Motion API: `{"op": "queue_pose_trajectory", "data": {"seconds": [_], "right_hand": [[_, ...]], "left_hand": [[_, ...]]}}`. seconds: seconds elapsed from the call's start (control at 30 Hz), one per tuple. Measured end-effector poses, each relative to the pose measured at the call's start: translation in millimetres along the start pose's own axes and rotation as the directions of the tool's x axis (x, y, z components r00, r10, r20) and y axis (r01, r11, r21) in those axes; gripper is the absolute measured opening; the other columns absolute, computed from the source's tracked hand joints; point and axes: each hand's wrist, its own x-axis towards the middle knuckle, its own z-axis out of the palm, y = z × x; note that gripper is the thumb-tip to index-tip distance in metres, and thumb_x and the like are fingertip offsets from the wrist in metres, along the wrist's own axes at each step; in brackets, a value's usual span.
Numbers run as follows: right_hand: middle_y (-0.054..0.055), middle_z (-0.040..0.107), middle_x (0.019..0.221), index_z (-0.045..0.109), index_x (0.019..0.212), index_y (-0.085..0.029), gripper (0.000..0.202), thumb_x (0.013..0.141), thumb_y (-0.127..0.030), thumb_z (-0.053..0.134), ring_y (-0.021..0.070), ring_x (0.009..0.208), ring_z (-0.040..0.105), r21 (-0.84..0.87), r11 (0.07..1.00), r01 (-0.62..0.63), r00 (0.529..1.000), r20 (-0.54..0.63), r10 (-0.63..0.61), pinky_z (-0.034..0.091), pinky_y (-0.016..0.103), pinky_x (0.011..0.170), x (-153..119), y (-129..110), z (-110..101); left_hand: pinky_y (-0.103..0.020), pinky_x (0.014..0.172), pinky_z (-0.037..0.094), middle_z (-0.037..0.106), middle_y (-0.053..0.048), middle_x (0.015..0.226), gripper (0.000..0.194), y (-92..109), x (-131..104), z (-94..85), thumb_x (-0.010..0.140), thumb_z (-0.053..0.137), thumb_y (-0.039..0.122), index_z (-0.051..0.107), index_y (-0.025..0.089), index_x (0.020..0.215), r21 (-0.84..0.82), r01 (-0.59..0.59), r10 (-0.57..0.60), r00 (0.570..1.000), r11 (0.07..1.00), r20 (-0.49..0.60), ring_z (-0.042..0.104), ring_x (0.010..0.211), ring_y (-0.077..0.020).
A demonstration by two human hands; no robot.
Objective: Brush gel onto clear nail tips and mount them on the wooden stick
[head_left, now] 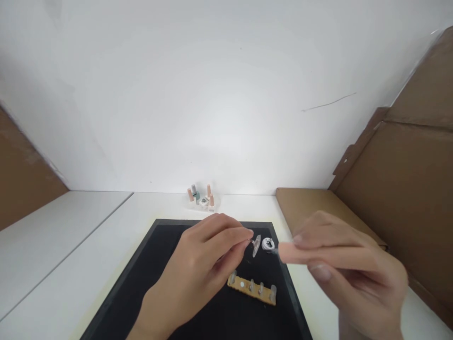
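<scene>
On the far left, a brown cardboard panel (24, 174) is standing beside the white table (71, 241). Next, a black rectangular mat (141, 274) with a grey border is lying on this table. Behind the mat, a clear plastic tray (202, 209) is holding small bottles with peach caps (211, 199) and one grey cap (193, 188).

Above the mat, the left hand (198, 259) is pinching, between thumb and fingers, a thin stem that the fingertips are mostly hiding. At the end of this stem, a clear, oval-looking plastic piece (256, 245) is pointing out toward the right. Below it, a yellow-tan strip (253, 291) with wavy edges is lying slanted on the mat. It is carrying four clear upright pieces (261, 288) and one white dot (242, 284).

Just to the right of the held piece, a small white round dish (268, 244) is sitting on the mat, with something dark and silvery inside.

Further right, the right hand (357, 274) is gripping a peach-coloured cylindrical cap (290, 253). From the cap, a thin blurred tip is pointing left, near the dish; I cannot tell if they are touching. Behind this hand, a flat brown cardboard piece (311, 203) is lying, and a tall cardboard wall (417, 165) is rising at the right edge.
</scene>
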Motion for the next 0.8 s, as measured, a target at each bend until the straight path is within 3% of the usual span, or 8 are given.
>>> {"op": "queue_pose_trajectory", "data": {"seconds": [0.17,0.47,0.67,0.8], "right_hand": [[0.0,0.073,0.084,0.068,0.098,-0.021,0.02,0.086,-0.005,0.065,0.0121,0.067,0.062,0.049,0.998,-0.025,0.995,0.102,0.02,0.05,0.028,0.058,8,0,-1],[0.002,0.072,0.097,0.068,0.109,-0.025,0.032,0.089,-0.001,0.06,0.0169,0.09,0.063,-0.089,0.995,-0.039,0.999,-0.007,0.038,0.05,0.031,0.066,-5,10,-2],[0.0,0.072,0.087,0.068,0.097,-0.022,0.022,0.088,-0.003,0.061,0.0119,0.069,0.061,-0.002,1.0,-0.01,0.997,0.072,0.01,0.049,0.029,0.061,4,8,-3],[-0.001,0.073,0.085,0.067,0.091,-0.022,0.02,0.087,-0.003,0.062,0.0112,0.067,0.061,0.012,1.0,-0.01,0.994,0.11,0.009,0.048,0.026,0.056,8,7,-2]], "left_hand": [[-0.015,0.065,0.048,0.068,-0.003,0.086,0.019,2,3,0.6,0.089,0.06,-0.002,0.07,0.014,0.095,-0.003,0.012,-0.012,1.0,1.0,0.017,0.064,0.073,-0.0087],[-0.017,0.066,0.048,0.066,-0.003,0.087,0.019,0,-3,2.2,0.091,0.058,-0.001,0.069,0.014,0.096,0.034,-0.005,0.003,0.999,0.999,0.048,0.063,0.074,-0.0093],[-0.018,0.066,0.048,0.067,-0.003,0.089,0.02,-4,-1,5.2,0.092,0.059,0.0,0.068,0.016,0.099,0.032,0.01,-0.011,0.999,0.999,0.046,0.063,0.075,-0.0094],[-0.019,0.066,0.048,0.067,-0.002,0.089,0.02,-3,0,5.2,0.092,0.059,0.0,0.067,0.017,0.099,0.016,0.014,-0.014,0.999,1.0,0.044,0.064,0.075,-0.0102]]}}
